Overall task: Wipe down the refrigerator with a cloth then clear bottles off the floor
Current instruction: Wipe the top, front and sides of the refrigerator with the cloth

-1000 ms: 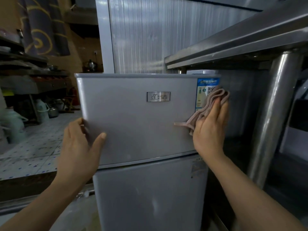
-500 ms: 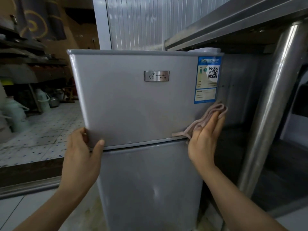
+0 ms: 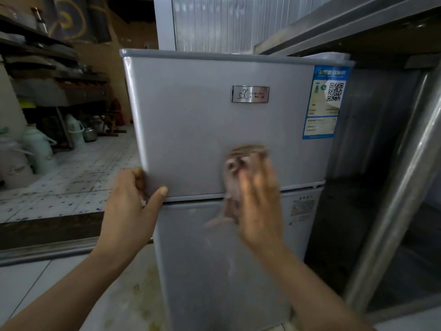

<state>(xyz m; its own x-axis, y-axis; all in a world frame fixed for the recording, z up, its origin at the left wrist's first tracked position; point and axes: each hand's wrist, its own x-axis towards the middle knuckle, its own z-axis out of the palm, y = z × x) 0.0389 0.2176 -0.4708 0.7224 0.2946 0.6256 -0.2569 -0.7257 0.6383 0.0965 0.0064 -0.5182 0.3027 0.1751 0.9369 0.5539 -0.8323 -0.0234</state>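
One refrigerator (image 3: 202,120): left hand (image 3: 128,209) is pinching its door's seven-o'clock corner; right hand (image 3: 261,211), fingers (image 3: 254,185) straight, is pressing one cloth (image 3: 235,180).

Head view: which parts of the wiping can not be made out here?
- Right hand and cloth: motion blur in the head view hides the grip.
- Left hand: fingers hidden behind the upper door edge.
- Blue label: small print too small.
- Refrigerator foot: cut off by the bottom edge.
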